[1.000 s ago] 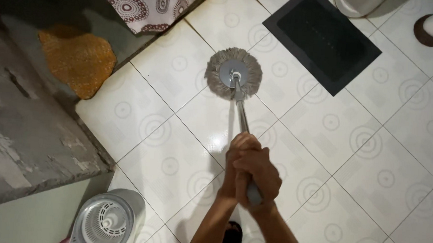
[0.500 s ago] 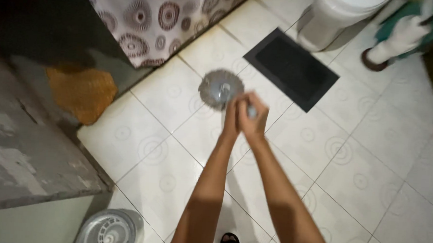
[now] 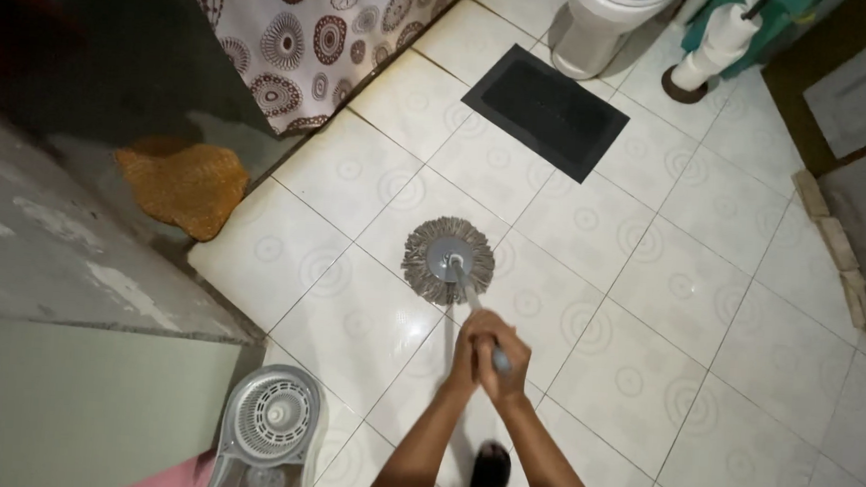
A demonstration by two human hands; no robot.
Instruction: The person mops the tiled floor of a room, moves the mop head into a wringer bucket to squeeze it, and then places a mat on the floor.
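- White glazed floor tiles with ring patterns (image 3: 709,321): these carry everything in view; the mop head rests flat on them near the middle of the scene.
- Black rectangular floor mat (image 3: 546,110): lies far of the mop head, well apart from it, in front of the white toilet base (image 3: 607,24).
- Grey plastic spin bucket with round strainer basket (image 3: 271,429): stands near and left of the hands, apart from the mop.
- Round grey string mop head with metal centre disc (image 3: 448,260): lies just far and slightly left of the grip.
- Slim metal mop handle (image 3: 470,298): long axis runs from the disc toward the near right, into the hands.
- Right hand (image 3: 504,363) and left hand (image 3: 468,351): both clamped round the handle, touching each other; the left hand sits slightly nearer the mop head.
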